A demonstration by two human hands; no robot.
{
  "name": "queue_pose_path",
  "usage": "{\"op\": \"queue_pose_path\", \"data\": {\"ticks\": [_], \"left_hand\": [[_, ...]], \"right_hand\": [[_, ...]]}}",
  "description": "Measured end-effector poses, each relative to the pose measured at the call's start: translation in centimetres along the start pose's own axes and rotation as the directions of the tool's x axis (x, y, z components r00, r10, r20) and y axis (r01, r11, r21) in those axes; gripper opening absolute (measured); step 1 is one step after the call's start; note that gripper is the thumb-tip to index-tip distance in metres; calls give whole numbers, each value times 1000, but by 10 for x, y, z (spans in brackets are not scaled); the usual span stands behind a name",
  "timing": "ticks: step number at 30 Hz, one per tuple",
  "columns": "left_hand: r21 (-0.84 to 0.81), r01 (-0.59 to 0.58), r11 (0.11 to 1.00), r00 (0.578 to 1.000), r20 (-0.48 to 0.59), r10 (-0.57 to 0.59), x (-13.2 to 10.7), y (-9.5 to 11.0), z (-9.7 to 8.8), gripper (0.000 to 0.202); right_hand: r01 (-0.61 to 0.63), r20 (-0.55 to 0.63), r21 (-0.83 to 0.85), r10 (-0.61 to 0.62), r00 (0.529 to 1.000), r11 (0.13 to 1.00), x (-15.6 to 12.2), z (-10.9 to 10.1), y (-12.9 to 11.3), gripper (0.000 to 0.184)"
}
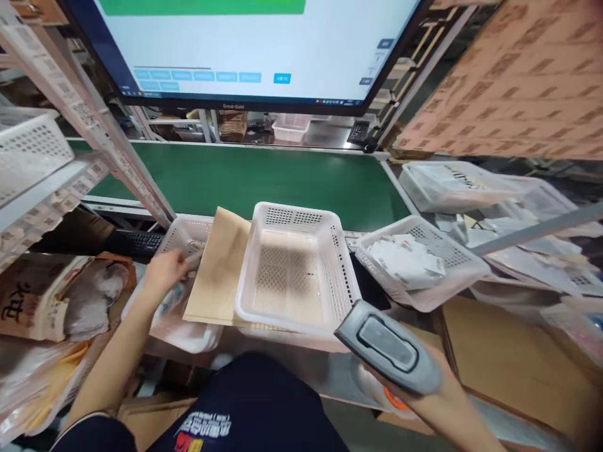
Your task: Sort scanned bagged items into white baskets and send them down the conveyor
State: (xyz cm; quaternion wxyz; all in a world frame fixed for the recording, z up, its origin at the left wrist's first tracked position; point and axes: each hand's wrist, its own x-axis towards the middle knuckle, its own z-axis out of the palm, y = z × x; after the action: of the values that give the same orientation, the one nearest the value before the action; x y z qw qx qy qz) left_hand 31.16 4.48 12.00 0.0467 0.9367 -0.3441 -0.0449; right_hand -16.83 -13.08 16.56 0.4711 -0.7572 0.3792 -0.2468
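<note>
My right hand (pixel 424 376) is wrapped round a grey barcode scanner (pixel 389 345), its head pointing left over the front right corner of a white plastic basket (pixel 348 270) with nothing in it. My left hand (pixel 164 270) is over another white basket (pixel 202 339) on the left, fingers pinched at a small greyish item whose kind I cannot make out. Some clear plastic packets (pixel 172 298) lie in that left basket, below my hand. Between the two baskets a brown paper sheet or envelope (pixel 219 270) stands out, partly under the middle basket.
A monitor (pixel 245 56) hangs above a green conveyor belt (pixel 264 179). To the right, a white basket (pixel 424 301) holds white packets, beside flat cardboard (pixel 513 358). A metal shelf post (pixel 113 144) and a keyboard (pixel 136 242) are at the left.
</note>
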Motion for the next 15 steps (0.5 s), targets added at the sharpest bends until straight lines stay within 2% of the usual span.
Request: {"op": "queue_pose_path", "data": {"ticks": [1,2,3,4,5,6,7,8,10,12,13,15], "left_hand": [[-49,-129,990,987,-106,124,-4,-1,-14,12],[-97,-307,947,929,-248,276,-8,0,-26,11],[-117,-505,855,809,-410,421,-14,4,-36,9],[-96,-679,727,644,-552,529,-19,10,-42,6],[-44,-802,596,477,-649,593,-24,18,-46,6],[17,-876,482,331,-705,627,-27,28,-47,11],[69,-917,392,220,-732,645,-29,39,-45,16],[102,-942,319,144,-736,662,-30,50,-41,20],[118,-973,197,52,-721,691,-31,73,-28,20],[95,-989,114,11,-721,693,-32,93,-11,18],[76,-993,92,10,-716,698,-34,101,-3,17],[35,-994,106,57,-659,750,-39,113,13,14]], "right_hand": [[69,50,-5,-68,996,998,6,-5,-9,37],[134,91,-7,-133,987,991,13,-9,-20,37],[197,127,-12,-194,973,980,21,-11,-31,34],[257,163,-29,-249,955,966,28,-12,-45,28],[314,205,-48,-299,932,948,34,-11,-58,22],[366,253,-65,-340,906,928,40,-9,-72,16],[410,296,-80,-371,880,909,46,-6,-85,13],[441,337,-94,-389,857,892,51,-2,-96,15],[473,396,-133,-391,831,871,60,4,-112,29],[470,446,-194,-350,824,861,65,8,-118,43],[460,460,-231,-320,828,857,67,9,-118,48],[422,468,-297,-254,846,857,66,8,-113,52]]}}
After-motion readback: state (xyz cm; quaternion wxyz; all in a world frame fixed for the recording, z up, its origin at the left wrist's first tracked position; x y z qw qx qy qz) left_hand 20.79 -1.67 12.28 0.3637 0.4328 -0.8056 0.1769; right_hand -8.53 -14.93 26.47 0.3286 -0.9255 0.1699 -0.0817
